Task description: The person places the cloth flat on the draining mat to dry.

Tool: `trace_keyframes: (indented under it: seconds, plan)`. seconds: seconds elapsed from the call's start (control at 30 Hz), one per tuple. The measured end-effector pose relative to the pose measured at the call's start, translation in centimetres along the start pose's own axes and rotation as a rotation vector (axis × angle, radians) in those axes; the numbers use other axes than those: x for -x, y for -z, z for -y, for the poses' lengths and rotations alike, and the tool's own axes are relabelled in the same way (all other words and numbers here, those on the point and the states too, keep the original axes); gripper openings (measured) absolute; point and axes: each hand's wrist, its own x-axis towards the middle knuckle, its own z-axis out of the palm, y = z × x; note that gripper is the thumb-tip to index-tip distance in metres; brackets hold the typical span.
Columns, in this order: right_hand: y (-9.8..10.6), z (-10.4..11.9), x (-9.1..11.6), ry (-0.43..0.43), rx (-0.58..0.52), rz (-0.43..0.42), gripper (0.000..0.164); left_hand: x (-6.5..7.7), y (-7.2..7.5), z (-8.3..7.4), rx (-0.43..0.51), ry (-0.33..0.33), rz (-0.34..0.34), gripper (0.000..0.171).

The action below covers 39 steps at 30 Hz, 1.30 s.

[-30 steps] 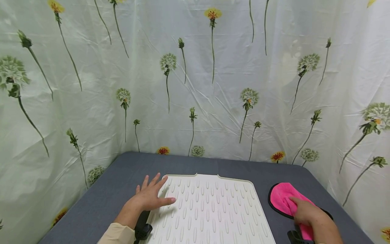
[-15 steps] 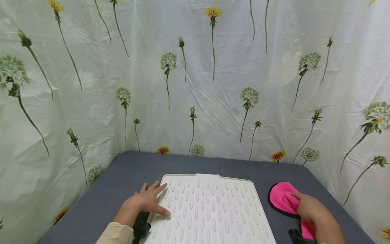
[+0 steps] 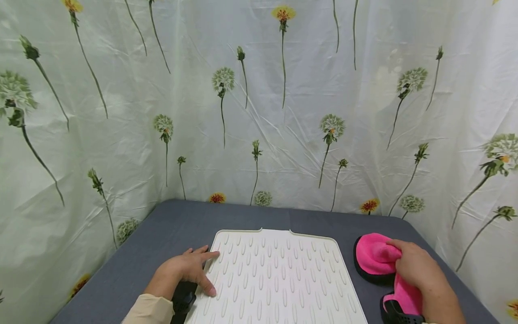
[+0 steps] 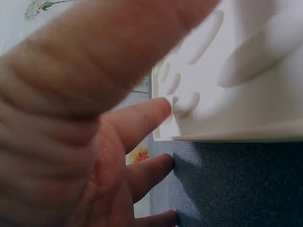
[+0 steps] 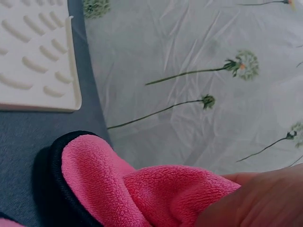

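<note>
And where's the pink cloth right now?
In the head view, the pink cloth is at lower right, right of the white ribbed tray, gripped by the right hand.

Tray [image 3: 279,279]: white, rimmed, patterned with rows of slim ovals; lies flat mid-table [image 3: 162,231], its near end cut off from sight.
Left hand [image 3: 182,268]: fingers spread at the tray's left edge, index tip over the rim.
Cloth [image 3: 373,255]: plush pink, black-bordered, bunched in folds, one rounded lobe pointing away from the person.
Cloth's place: right of the tray, apart from it.
Right hand [image 3: 418,266]: grips the cloth's gathered middle.
</note>
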Motion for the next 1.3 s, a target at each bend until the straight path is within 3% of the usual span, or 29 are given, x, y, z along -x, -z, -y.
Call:
trace_keyframes:
  seconds: [0.2, 0.43, 0.63, 0.77, 0.87, 0.93, 1.0, 1.1, 1.3]
  plan:
    - [0.7, 0.7, 0.2, 0.043, -0.014, -0.085, 0.051, 1.0, 0.4, -1.4, -0.038, 0.040, 0.003, 0.112]
    - [1.5, 1.9, 0.5, 0.037, -0.028, -0.116, 0.050, 0.7, 0.2, -1.2, -0.037, 0.047, 0.010, 0.113]
    - [2.1, 3.3, 0.8, 0.043, -0.032, -0.156, 0.052, 2.3, 0.8, -3.0, -0.036, 0.055, 0.007, 0.110]
    - [2.1, 4.3, 1.2, 0.093, -0.040, -0.220, 0.048, -0.4, -0.2, -0.7, -0.028, 0.071, -0.014, 0.115]
    - [2.0, 5.2, 1.4, 0.111, -0.054, -0.258, 0.048, -1.0, -0.5, -0.1, -0.028, 0.078, -0.016, 0.118]
    - [1.9, 5.9, 1.6, 0.118, -0.071, -0.268, 0.049, 0.9, 0.1, -2.0, -0.033, 0.085, -0.016, 0.115]
    - [1.9, 6.6, 1.7, 0.125, -0.089, -0.258, 0.049, 2.5, 0.7, -3.5, -0.026, 0.089, -0.011, 0.110]
    - [1.6, 7.8, 1.9, 0.140, -0.115, -0.225, 0.049, 3.4, 1.0, -4.4, -0.018, 0.090, -0.016, 0.104]
    - [0.5, 10.8, 2.0, 0.168, -0.138, -0.158, 0.048, 2.0, 0.6, -2.8, -0.034, 0.072, 0.003, 0.109]
